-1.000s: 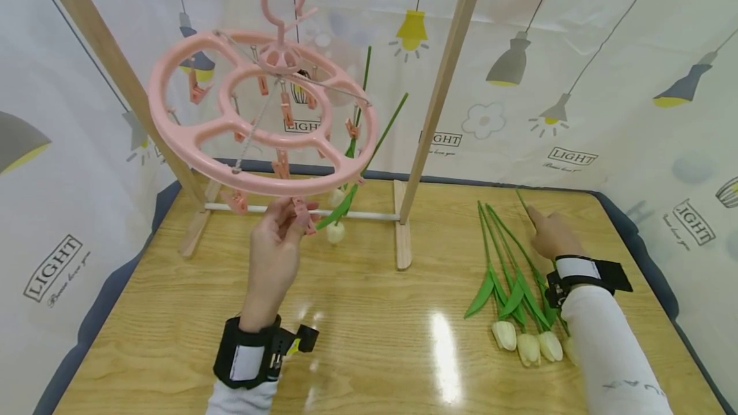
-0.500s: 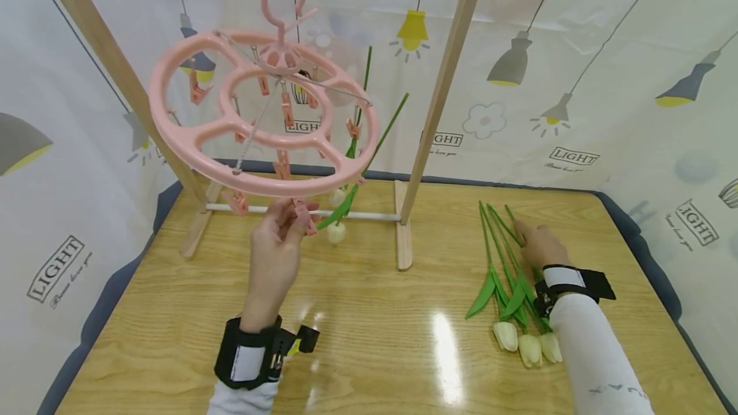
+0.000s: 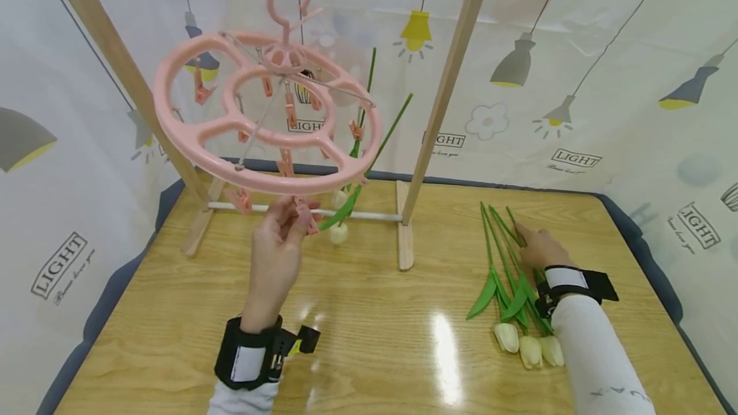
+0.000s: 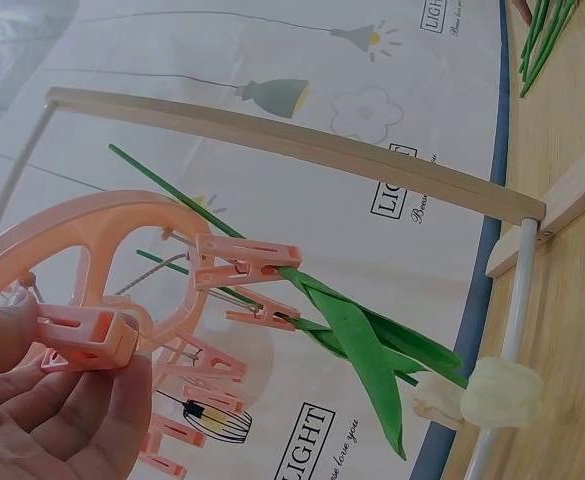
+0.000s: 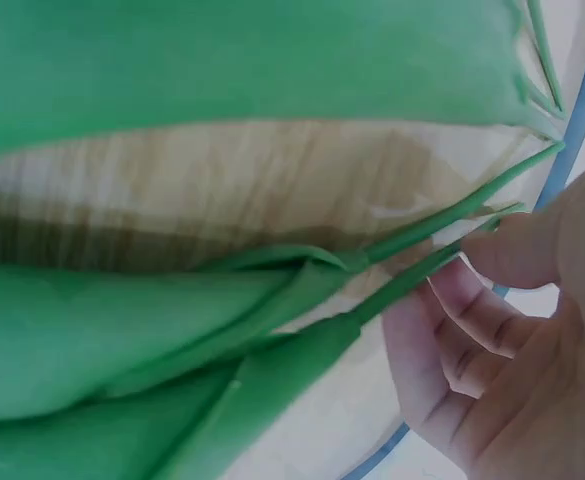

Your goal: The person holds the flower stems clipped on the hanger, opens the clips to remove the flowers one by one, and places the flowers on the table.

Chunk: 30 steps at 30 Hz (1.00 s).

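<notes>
A pink peg [image 3: 305, 215] is pinched between thumb and fingers in the left hand [image 3: 273, 248], presumably to steady it below the hanger [image 3: 271, 183]; whether its mouth is parted, I cannot tell. The right hand [image 3: 542, 250], well to that grip's right, pinches a tulip stem [image 5: 412, 278] near its bare end, likely because the leaves crowd lower down. Loose tulips [image 3: 517, 300] lie beside this right grip, blooms nearest the person. Just beyond the left grip, two clipped tulips [image 4: 357, 350] hang bloom-down. A rack [image 3: 441, 101] carries the hanger. Beneath both grips spreads a glossy wood-grain tabletop [image 3: 375, 338]; behind them hangs a lamp-printed backdrop [image 3: 623, 107].
</notes>
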### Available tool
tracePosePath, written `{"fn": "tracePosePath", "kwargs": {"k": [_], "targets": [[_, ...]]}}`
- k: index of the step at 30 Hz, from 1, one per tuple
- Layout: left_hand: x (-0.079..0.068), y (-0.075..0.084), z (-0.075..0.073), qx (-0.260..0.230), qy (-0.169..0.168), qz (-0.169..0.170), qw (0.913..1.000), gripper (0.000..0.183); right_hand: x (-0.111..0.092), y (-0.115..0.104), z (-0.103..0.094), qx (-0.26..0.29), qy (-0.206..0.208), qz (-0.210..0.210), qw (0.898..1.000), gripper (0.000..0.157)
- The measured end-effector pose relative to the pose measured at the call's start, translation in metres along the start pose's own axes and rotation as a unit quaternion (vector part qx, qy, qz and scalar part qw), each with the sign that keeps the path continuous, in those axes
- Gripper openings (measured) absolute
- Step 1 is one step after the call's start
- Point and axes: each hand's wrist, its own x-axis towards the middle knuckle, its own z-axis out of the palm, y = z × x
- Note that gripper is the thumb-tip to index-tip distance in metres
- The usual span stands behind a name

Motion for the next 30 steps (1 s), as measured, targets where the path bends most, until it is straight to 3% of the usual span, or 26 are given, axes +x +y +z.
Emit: {"fn": "tracePosePath", "kwargs": {"k": [7,12,23,30], "targets": [[0.0,0.003,-0.001,-0.02,-0.003,0.004,0.9998,0.031,0.004,0.004,-0.003,-0.012,-0.009,-0.014,1.0,0.065],[0.0,0.004,-0.001,-0.054,-0.007,0.026,0.9982,0.032,0.003,0.004,-0.005,-0.017,0.001,-0.038,0.999,0.065],[0.0,0.006,-0.002,-0.122,-0.044,0.114,0.985,0.036,-0.01,0.002,-0.031,-0.01,0.031,-0.107,0.994,0.057],[-0.002,0.006,-0.003,-0.161,-0.048,0.169,0.9713,0.037,-0.013,-0.024,-0.046,-0.035,0.037,-0.146,0.988,0.052]]}}
